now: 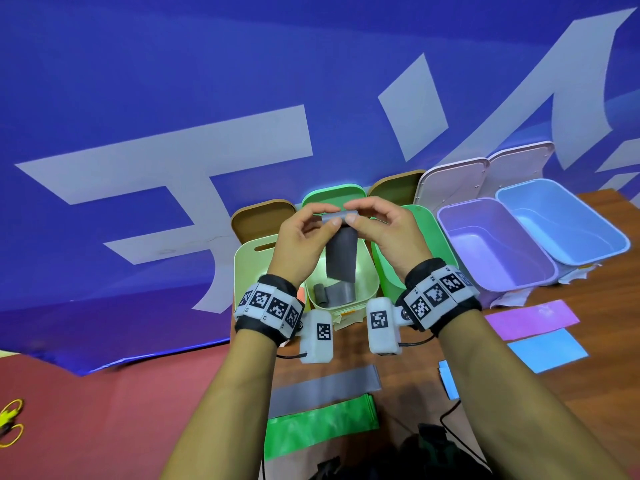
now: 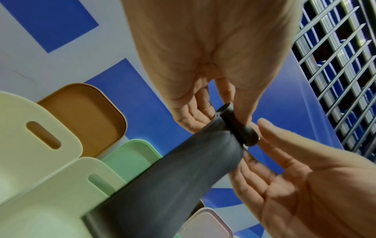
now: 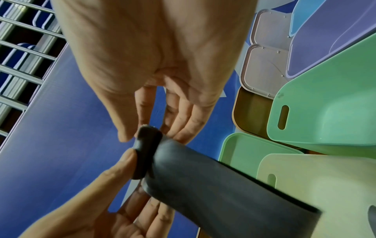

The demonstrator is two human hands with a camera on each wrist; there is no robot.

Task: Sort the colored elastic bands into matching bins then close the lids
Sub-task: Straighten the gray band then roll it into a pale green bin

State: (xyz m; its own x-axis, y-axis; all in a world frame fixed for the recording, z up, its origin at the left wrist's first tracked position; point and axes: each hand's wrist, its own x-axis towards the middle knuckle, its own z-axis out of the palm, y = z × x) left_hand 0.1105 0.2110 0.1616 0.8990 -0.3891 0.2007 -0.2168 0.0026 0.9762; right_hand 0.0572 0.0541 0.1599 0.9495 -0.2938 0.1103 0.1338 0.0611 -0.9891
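your left hand [image 1: 304, 233] and right hand [image 1: 388, 233] both pinch the rolled top end of a grey elastic band [image 1: 341, 254], thumbs and fingertips curled on the roll, held up over the pale yellow bin [image 1: 249, 268]. the rest of the band hangs down unrolled toward that bin. inside the bin lie a small grey roll [image 1: 321, 294] and a looser grey band [image 1: 341, 293] beside it. right of it sits a green bin [image 1: 438, 233], then a purple bin [image 1: 460, 220] and a blue bin [image 1: 616, 237], all open. lids stand behind them: a brown lid [image 1: 259, 216], a green lid [image 1: 334, 194], another brown lid [image 1: 396, 185] and two pale pink lids [image 1: 450, 183].

near you on the desk [image 1: 606, 209]: a flat grey band [image 1: 325, 389], a green band [image 1: 318, 427] just in front of it and overlapping its edge, a purple band [image 1: 531, 320] and a blue band [image 1: 549, 349] to the right, plus a small folded blue band [image 1: 448, 379]. left wrist view: the roll sits between your left thumb and fingers [image 2: 195, 116], right fingertips touching its other end.
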